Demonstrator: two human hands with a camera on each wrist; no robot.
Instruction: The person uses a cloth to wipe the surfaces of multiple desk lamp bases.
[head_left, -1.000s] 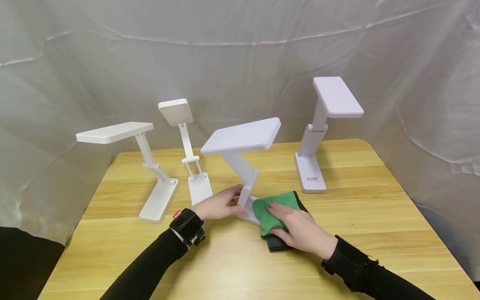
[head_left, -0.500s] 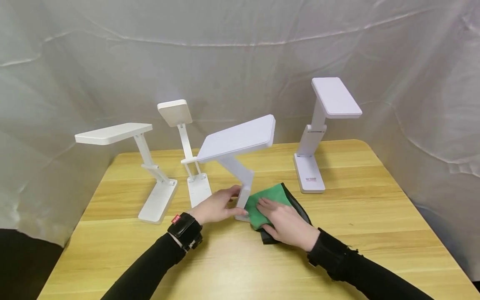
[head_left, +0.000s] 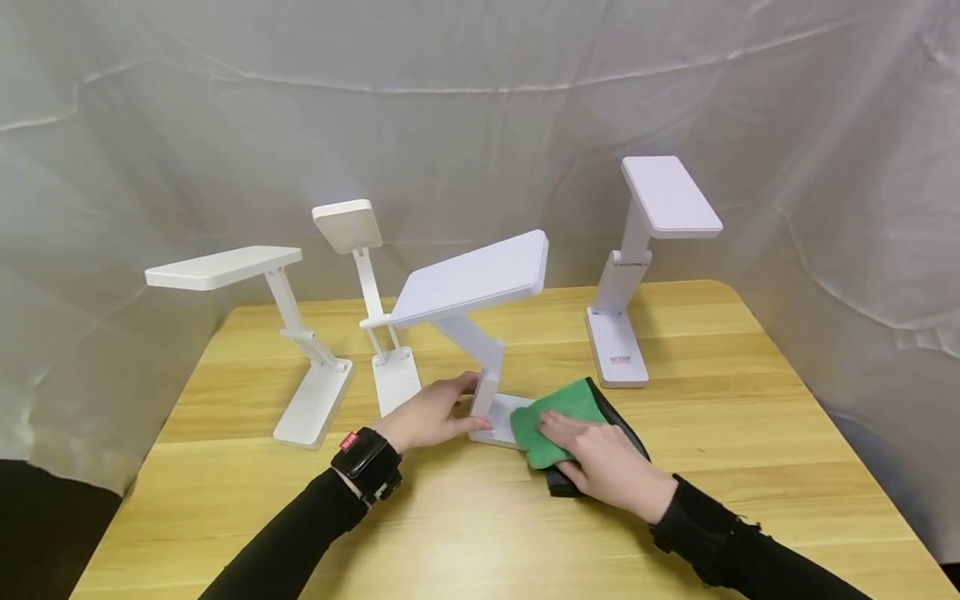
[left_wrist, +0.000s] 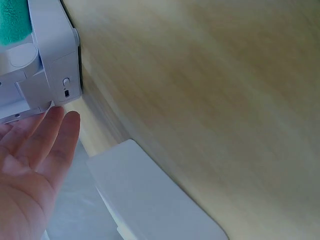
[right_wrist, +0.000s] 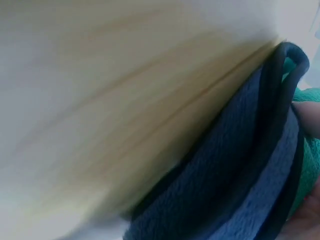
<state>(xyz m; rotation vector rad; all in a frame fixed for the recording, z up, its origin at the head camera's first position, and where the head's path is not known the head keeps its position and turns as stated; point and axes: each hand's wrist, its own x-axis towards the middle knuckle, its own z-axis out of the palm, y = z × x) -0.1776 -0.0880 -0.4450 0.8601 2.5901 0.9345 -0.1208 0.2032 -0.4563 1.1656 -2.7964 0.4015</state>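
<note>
A white folding desk lamp (head_left: 468, 279) stands at the middle of the table in the head view. My left hand (head_left: 431, 412) holds its lower arm at the hinge, thumb in front and fingers behind. In the left wrist view the fingertips touch the end of the lamp base (left_wrist: 57, 65), beside a small switch and port. A green cloth with a dark underside (head_left: 573, 408) lies over the right part of that base. My right hand (head_left: 611, 467) grips the cloth and presses it down. The right wrist view shows the dark fold (right_wrist: 225, 170) below a thumb (right_wrist: 309, 117).
Two more white lamps, one far left (head_left: 311, 404) and one beside it (head_left: 396, 379), stand close to my left hand. Another white lamp (head_left: 618, 346) is at the back right. A grey curtain (head_left: 480, 150) surrounds the wooden table (head_left: 450, 533).
My right hand slid the cloth left toward the hinge, then back right, uncovering part of the base. The lamp has turned slightly and shifted a little left under my left hand.
</note>
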